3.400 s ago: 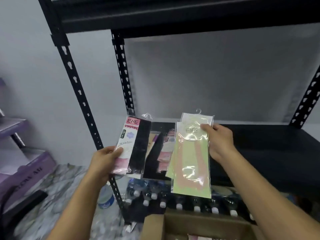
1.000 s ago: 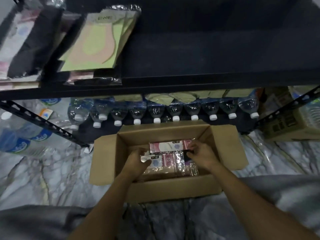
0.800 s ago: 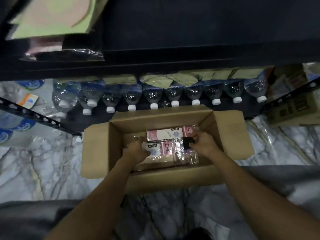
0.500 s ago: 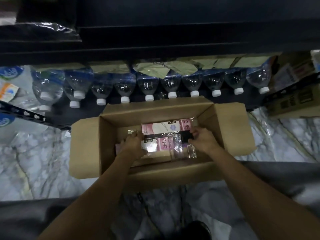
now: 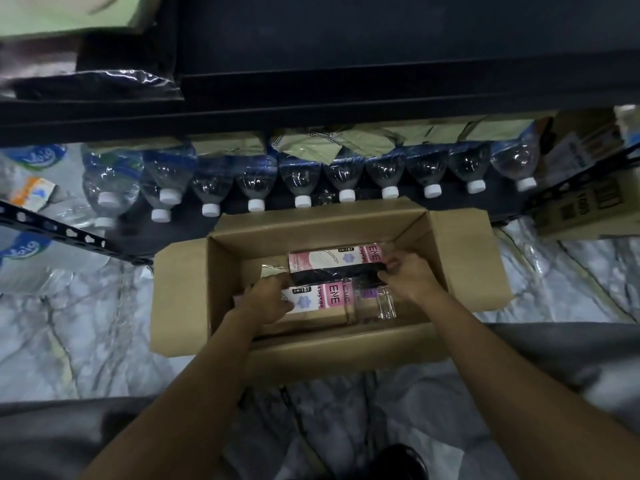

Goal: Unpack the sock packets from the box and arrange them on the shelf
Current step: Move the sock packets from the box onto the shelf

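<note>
An open cardboard box (image 5: pixel 180 292) stands on the marble floor below the black shelf (image 5: pixel 346 46). Inside it lie pink-and-black sock packets. My right hand (image 5: pixel 410 277) pinches the right end of the upper sock packet (image 5: pixel 332 261), which is lifted slightly. My left hand (image 5: pixel 266 301) grips the left end of the lower sock packet (image 5: pixel 322 297). Sock packets placed earlier (image 5: pixel 69 15) lie on the shelf at the top left, one pale green, partly out of view.
A row of shrink-wrapped water bottles (image 5: pixel 298 181) lies under the shelf just behind the box. A printed carton (image 5: pixel 585 209) sits at the right. A black perforated shelf post (image 5: pixel 69 233) crosses at the left. Grey cloth covers my knees (image 5: pixel 554 351).
Earlier I held packets up at the shelf; those now lie on it. Both hands went down into the box, and the right hand has raised the upper packet a little.
</note>
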{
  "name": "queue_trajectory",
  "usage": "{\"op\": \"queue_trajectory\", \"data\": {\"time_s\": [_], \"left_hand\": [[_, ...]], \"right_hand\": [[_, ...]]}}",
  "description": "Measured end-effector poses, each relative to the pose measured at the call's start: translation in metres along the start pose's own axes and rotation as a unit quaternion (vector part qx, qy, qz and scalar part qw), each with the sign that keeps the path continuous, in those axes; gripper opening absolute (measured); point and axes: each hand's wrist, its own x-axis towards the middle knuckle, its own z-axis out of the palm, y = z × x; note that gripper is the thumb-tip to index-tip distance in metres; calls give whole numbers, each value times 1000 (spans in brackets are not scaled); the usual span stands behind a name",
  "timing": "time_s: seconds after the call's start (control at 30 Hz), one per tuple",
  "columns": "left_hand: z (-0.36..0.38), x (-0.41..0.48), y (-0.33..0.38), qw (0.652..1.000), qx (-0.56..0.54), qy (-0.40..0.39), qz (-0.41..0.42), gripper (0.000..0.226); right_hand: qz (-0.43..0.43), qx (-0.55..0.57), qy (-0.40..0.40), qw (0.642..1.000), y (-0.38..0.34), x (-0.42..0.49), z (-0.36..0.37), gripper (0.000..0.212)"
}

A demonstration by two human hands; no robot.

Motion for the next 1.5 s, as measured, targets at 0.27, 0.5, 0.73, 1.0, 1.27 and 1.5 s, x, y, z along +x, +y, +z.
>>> {"op": "queue_trajectory", "data": {"time_s": [0.27, 0.5, 0.73, 1.0, 1.27, 1.5], "left_hand": [[4, 2, -2, 999, -32, -35, 0, 32], [-11, -12, -2, 998, -60, 0, 24, 23], [-74, -56, 24, 993, -60, 76, 70, 17], [-132, -138, 23, 983, -26, 160, 86, 11], [-127, -156, 1, 980, -99, 165, 56, 13], [-123, -143, 7, 973, -158, 160, 52, 9]], "right_hand": [[2, 22, -5, 1000, 0, -1, -4, 27], [1, 25, -5, 1000, -1, -6, -8, 24], [17, 104, 34, 994, -15, -18, -14, 5], [124, 222, 0, 967, -16, -25, -5, 8], [271, 416, -97, 863, -27, -8, 38, 27], [315, 432, -49, 844, -25, 4, 67, 23]]}}
